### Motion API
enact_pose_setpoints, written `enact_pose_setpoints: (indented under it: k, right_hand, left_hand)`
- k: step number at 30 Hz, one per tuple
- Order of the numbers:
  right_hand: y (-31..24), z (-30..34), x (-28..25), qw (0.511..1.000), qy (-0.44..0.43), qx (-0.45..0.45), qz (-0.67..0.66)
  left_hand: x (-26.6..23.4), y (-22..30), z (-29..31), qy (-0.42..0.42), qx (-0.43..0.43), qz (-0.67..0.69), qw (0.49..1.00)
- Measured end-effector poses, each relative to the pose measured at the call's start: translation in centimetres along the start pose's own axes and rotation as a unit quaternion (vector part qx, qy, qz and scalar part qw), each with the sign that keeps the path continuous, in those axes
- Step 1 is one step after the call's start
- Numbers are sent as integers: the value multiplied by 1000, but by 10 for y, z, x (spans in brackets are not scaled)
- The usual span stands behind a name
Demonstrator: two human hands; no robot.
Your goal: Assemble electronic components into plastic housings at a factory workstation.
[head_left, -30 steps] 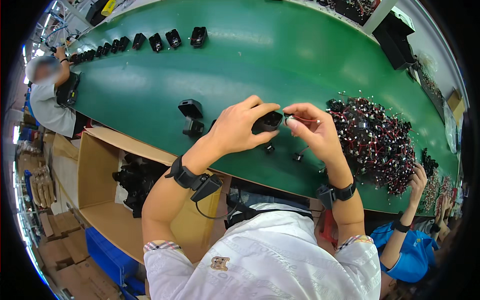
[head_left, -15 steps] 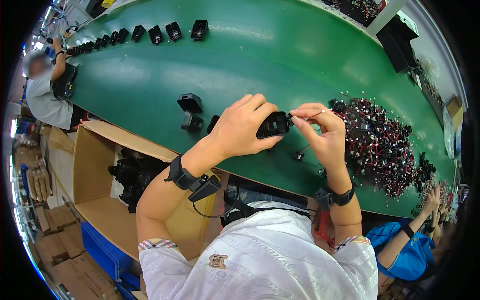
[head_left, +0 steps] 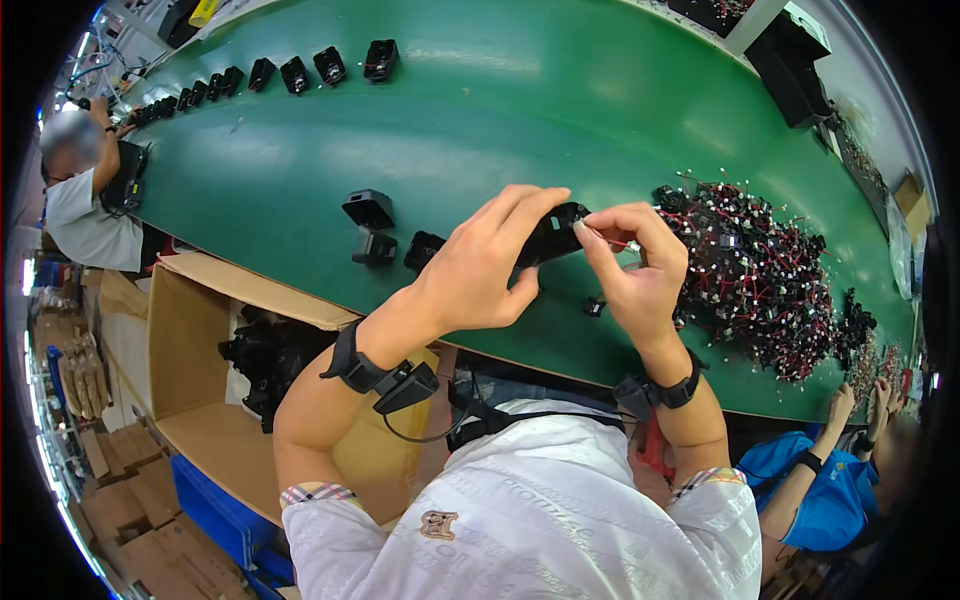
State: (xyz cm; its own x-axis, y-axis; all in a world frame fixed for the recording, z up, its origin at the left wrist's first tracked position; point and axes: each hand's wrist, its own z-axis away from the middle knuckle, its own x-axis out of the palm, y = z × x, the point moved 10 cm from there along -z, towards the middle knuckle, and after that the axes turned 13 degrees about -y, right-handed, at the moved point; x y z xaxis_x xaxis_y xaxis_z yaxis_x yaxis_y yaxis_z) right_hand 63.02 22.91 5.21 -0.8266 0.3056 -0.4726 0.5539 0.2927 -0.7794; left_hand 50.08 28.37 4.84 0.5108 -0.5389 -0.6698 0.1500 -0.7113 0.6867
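My left hand (head_left: 485,262) is wrapped round a black plastic housing (head_left: 550,238), fingers along its far side and thumb at its near side. At the housing's right end, the thumb and forefinger of my right hand (head_left: 643,268) pinch a small wired part. Its red wire with a white connector (head_left: 630,247) trails below the right fingers. The part's body is mostly hidden by the fingertips. Left of my left hand stand black housings, an upper one (head_left: 369,209) and a lower one (head_left: 375,247). Another black housing (head_left: 424,251) lies right beside my left wrist.
To the right lies a heap of wired parts (head_left: 755,285) on the green table (head_left: 480,110). A row of black housings (head_left: 294,75) runs along the far left. An open cardboard box (head_left: 190,370) with black pieces stands nearer. One co-worker (head_left: 90,215) is at left, another (head_left: 815,490) at right.
The housing has tilted, its right end now higher, and its open inside shows less. My left fingers have stretched out along it. The red wire now hangs lower beside my right fingers.
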Motion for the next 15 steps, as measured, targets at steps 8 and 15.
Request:
enact_pose_setpoints:
  k: [8,15]
  right_hand:
    - [1,5,-2,1000,12,6,-9]
    - [-7,7,1,999,23,-15,19]
  left_hand:
    - [2,16,4,24,32,-102,994]
    - [1,38,10,93,32,-217,971]
